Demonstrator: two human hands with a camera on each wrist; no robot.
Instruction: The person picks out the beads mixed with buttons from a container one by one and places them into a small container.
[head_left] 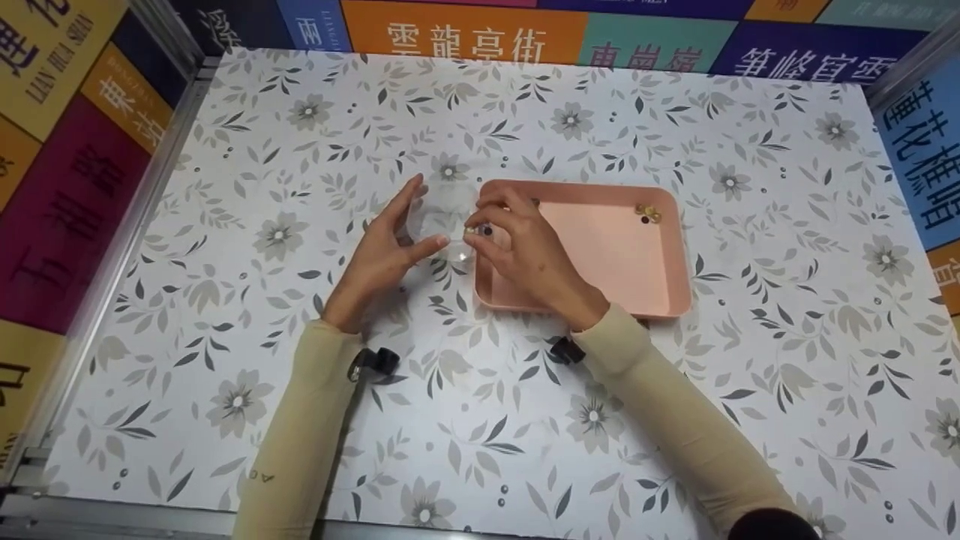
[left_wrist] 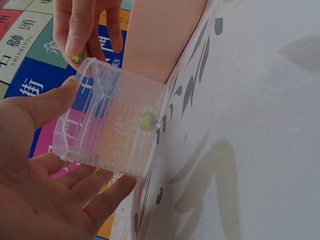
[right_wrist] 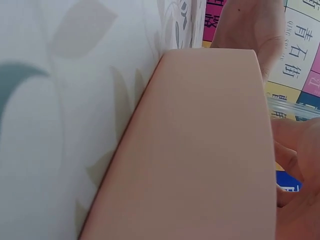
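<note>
A clear plastic container stands on the table, just left of the pink tray. My left hand holds it from the left side, thumb at the rim and fingers along the wall. One yellow-green marble lies at the bottom inside it. Between thumb and fingertips, my right hand pinches another yellowish marble near the container's rim, above the tray's left end. In the right wrist view the tray's outer wall hides most of the right hand's work.
Several yellowish marbles cluster in the tray's upper right corner, with a small dark round spot beside them. More dark round spots show near the tray's left end. A floral cloth covers the table, and panels with lettering stand along its back and sides.
</note>
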